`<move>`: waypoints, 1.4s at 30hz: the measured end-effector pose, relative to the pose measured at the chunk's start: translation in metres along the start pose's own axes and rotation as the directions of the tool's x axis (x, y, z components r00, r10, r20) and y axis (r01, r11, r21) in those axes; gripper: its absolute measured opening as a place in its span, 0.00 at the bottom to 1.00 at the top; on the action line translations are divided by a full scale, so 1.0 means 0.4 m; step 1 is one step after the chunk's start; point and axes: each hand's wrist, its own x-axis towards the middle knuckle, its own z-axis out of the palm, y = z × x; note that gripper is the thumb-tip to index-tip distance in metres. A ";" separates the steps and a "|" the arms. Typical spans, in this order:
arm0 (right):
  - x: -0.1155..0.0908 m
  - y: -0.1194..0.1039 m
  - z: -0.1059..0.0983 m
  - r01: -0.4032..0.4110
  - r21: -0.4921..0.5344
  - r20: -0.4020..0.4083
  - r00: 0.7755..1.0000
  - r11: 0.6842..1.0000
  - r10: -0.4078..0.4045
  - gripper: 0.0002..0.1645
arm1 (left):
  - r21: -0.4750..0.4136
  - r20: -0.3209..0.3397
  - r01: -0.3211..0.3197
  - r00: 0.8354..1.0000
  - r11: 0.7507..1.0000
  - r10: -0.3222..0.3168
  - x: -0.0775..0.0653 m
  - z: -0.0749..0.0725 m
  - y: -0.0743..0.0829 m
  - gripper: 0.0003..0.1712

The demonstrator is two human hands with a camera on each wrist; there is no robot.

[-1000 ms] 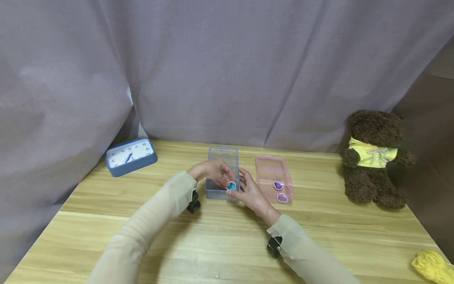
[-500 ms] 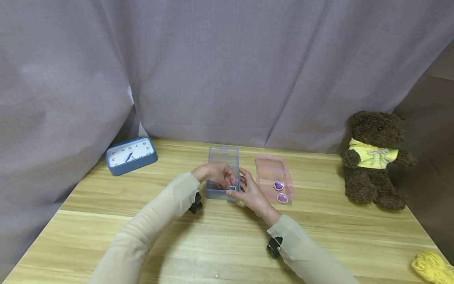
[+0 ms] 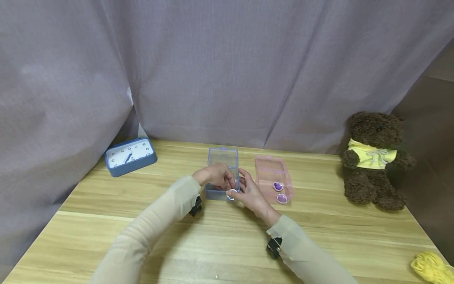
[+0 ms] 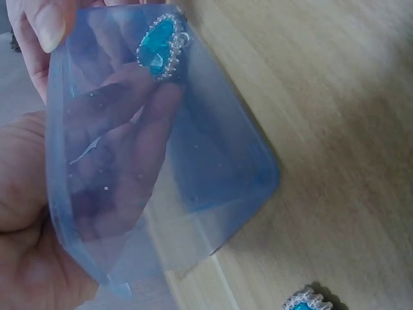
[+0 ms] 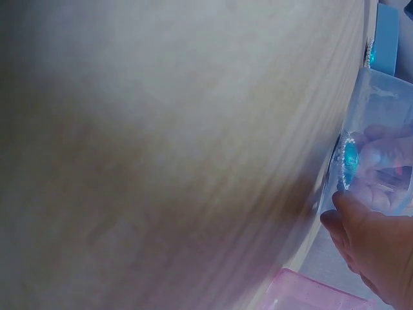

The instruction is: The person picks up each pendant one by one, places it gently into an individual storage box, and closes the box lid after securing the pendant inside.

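Note:
Just left of centre stands an open see-through blue box (image 3: 216,195), its lid tipped back. My left hand (image 3: 214,175) reaches inside, and its fingertips touch the near wall. Through the hazy plastic, I cannot tell whether they pinch anything. A turquoise gem (image 4: 158,48) with a beaded silver rim sits against that wall, apparently on its outer face, opposite those fingertips. My right hand (image 3: 253,195) grips the box's right side, its thumb at the gem's edge. Another beaded turquoise gem (image 4: 304,302) stands on the table beside the box; my left arm hides it in the head view.
A pink see-through box (image 3: 270,161) lies open to the right, with two purple gems (image 3: 278,186) on it. At left is a blue clock (image 3: 131,157). A brown teddy bear (image 3: 369,181) sits at right, and yellow yarn (image 3: 430,266) lies at the near right corner.
The turquoise gem has moved down and towards me, from over the box's near rim to its near wall. My left hand has shifted slightly; my right hand has stayed on the box.

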 end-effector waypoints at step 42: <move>-0.006 0.001 0.006 0.023 0.010 -0.015 1.000 1.000 -0.023 0.51 | -0.149 -0.218 -0.038 0.976 0.988 0.004 -0.232 -0.033 -0.206 0.18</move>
